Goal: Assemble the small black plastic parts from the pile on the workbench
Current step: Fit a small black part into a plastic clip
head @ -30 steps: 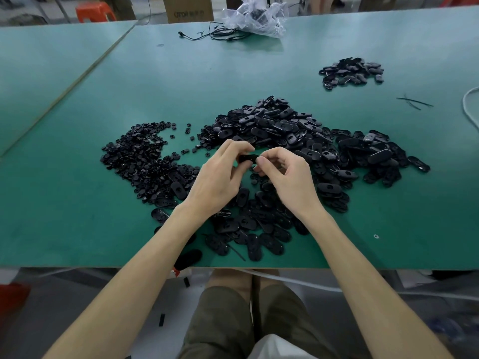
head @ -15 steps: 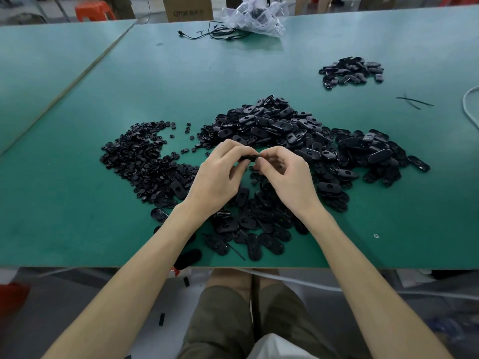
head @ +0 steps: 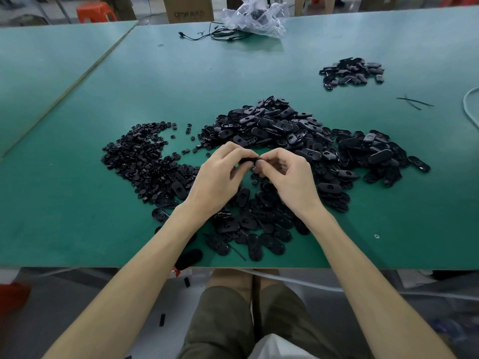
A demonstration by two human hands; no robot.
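On the bench: green flat-topped workbench (head: 77,216) fills most of the head view, with a seam to a second green top at far left.

Heap of oval black plastic shells (head: 285,130) lies mid-bench, running right and down toward the near edge; many show a hole or recess in the face. Just beside it on the left is a spread of small round black plastic parts (head: 140,156), with a few loose ones scattered in the gap between the two.

Both forearms are bare and reach in from the bottom of the frame, converging over the near part of the oval heap. Left hand (head: 217,182): back of hand up, fingers curled forward, fingertips and thumb pinching the left end of one piece. Right hand (head: 287,182): back of hand up, forefinger and thumb pinching the right end of the same piece, remaining fingers curled under the palm. The fingertips of the two hands nearly meet.

Crumpled clear plastic bag (head: 256,16) sits at the far edge, with a thin black cable (head: 220,35) just in front of it. Small separate cluster of oval black parts (head: 352,72) lies far right, well apart from the main heap.

Small black plastic piece (head: 248,160) is held between the two hands, raised above the bench surface over the heap. Only a dark narrow edge shows; the fingers cover the rest, so I cannot tell its shape or whether it is one part or two.
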